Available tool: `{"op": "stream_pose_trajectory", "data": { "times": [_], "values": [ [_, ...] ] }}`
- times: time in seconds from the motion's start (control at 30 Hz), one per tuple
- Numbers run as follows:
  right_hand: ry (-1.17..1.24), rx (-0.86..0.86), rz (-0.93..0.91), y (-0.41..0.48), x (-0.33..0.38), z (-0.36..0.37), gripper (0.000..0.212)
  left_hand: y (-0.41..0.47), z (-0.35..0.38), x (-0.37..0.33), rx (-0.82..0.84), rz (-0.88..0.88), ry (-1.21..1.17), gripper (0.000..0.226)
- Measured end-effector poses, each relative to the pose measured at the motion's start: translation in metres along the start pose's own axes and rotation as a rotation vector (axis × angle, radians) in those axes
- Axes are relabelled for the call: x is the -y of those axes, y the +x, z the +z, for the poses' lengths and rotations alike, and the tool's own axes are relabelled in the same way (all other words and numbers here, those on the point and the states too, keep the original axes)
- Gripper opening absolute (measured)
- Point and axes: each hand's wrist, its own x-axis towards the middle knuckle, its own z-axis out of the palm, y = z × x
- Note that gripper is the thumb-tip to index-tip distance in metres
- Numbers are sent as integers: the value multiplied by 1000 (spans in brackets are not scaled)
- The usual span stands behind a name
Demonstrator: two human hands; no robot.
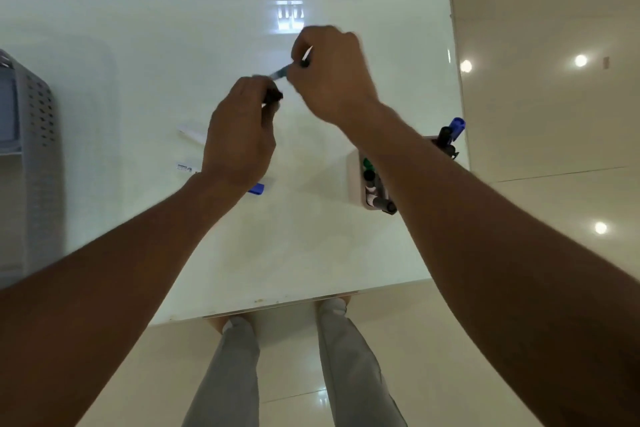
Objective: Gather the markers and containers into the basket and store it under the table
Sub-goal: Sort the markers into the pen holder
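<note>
We judge the task to be at an early stage; nothing that we can see has gone into the grey perforated basket (38,121), which sits at the far left of the view, apparently on the left end of the white table (311,253), and its inside is mostly out of frame; the left hand (239,135) has its fingers curled round a dark piece (273,96), cap or marker end, we cannot tell which through the blur; the right hand (332,76) pinches a bluish marker (278,73) just beside it, with a white sliver (307,54) showing between its fingers; two white markers (190,133) (185,167) and a blue cap (256,188) lie loose on the table by the left wrist; a white container (355,170) full of markers stands under the right forearm, and a blue-capped marker (457,123) with dark ones stands beyond the arm, their holder mostly hidden; all of these are left to gather, and the stowing under the table too; that far cluster sits right at the table's right edge, so we think a careless sweep could tip it off; the middle and near part of the table offer open room toward the basket.
</note>
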Motion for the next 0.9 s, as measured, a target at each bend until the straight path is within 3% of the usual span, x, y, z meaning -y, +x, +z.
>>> {"op": "stream_pose_trajectory", "data": {
  "times": [0.17,0.37,0.47,0.6,0.77,0.9],
  "values": [
    [83,-337,-60,-52,-21,-97,18,12,-19,-102,-72,32,-349,17],
    [117,-423,-9,-129,-64,-175,19,5,2,-190,68,121,-482,18],
    [98,-428,16,-148,-87,-181,19,-2,21,-208,180,119,-456,18],
    [33,-370,62,-152,-119,-167,18,-19,53,-209,385,-59,-462,5],
    [71,-282,124,-153,-148,-138,15,-31,86,-190,458,-46,-183,11],
    [45,-194,135,-153,-160,-126,21,-37,89,-190,489,-64,-137,25]
  ]
}}
